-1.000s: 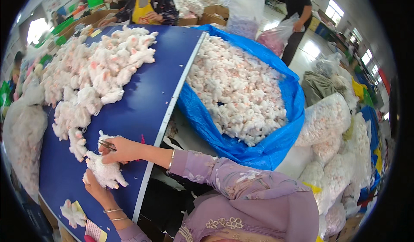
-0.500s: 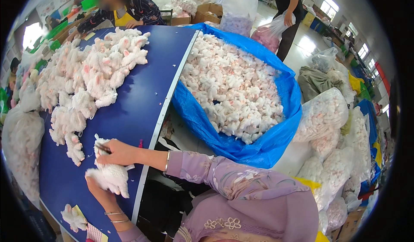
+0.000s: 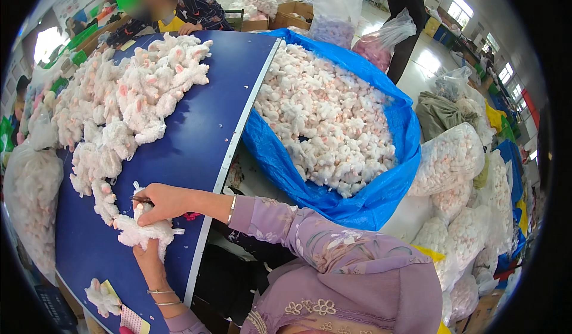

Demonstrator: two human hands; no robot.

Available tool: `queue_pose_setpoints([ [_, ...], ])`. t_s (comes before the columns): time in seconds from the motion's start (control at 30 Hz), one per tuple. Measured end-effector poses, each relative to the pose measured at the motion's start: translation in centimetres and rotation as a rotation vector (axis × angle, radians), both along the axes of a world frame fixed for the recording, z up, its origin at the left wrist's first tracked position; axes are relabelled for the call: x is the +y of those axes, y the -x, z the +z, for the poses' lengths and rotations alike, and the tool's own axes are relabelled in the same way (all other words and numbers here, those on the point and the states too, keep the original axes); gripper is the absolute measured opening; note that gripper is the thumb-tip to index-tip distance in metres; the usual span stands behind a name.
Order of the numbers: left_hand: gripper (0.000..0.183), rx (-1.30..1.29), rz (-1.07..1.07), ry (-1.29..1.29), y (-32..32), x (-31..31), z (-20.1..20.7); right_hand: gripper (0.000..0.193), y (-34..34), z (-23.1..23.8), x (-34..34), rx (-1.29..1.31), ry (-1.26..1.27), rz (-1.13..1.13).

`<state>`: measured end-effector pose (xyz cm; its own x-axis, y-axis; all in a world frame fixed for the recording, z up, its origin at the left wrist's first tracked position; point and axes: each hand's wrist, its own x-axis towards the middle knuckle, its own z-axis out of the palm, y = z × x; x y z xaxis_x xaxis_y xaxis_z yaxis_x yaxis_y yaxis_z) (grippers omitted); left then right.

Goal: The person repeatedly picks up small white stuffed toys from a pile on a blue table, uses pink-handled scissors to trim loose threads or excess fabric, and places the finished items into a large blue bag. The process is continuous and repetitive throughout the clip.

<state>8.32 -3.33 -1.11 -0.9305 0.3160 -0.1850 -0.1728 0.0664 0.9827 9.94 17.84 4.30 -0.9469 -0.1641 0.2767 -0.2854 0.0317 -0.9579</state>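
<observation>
A white fluffy plush toy with a small white tag is between my hands, just above the blue tabletop. My left hand grips it from below, the fingers mostly hidden behind the fur. From above, my right hand is closed on a slim dark pointed tool, whose exact kind I cannot make out, and rests against the toy's upper part. A heap of similar white plush toys with pink ears covers the far left of the blue table; its nearest toy almost touches mine.
Right of the table's metal edge sits a big blue sack full of small white plush pieces. A single toy lies near left by a dotted card. Stuffed clear bags line the right. One person sits across; another stands behind the sack.
The plush toy has turned and shifted slightly up in my hands, its body now lying more sideways. My left hand has moved up and right. The standing person's arm has moved off the pink bag.
</observation>
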Motion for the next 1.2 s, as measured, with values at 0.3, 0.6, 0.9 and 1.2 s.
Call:
queue_pose_setpoints([
  [0.3,0.04,0.291,-0.218,0.182,-1.8,0.2,1.1,0.023,0.9,-1.1,-0.4,-0.207,0.301,-0.06],
  [0.6,0.043,0.234,-0.114,0.002,-2.4,0.3,1.0,0.023,2.4,0.5,-1.2,-0.222,0.293,0.011],
  [0.9,0.038,0.182,0.2,-0.005,-0.5,1.0,2.2,0.034,4.2,1.5,-2.9,-0.187,0.327,-0.07],
  [1.2,0.033,0.216,0.186,0.028,0.6,0.5,0.9,0.029,5.4,-2.2,-2.5,-0.159,-0.102,-0.1],
])
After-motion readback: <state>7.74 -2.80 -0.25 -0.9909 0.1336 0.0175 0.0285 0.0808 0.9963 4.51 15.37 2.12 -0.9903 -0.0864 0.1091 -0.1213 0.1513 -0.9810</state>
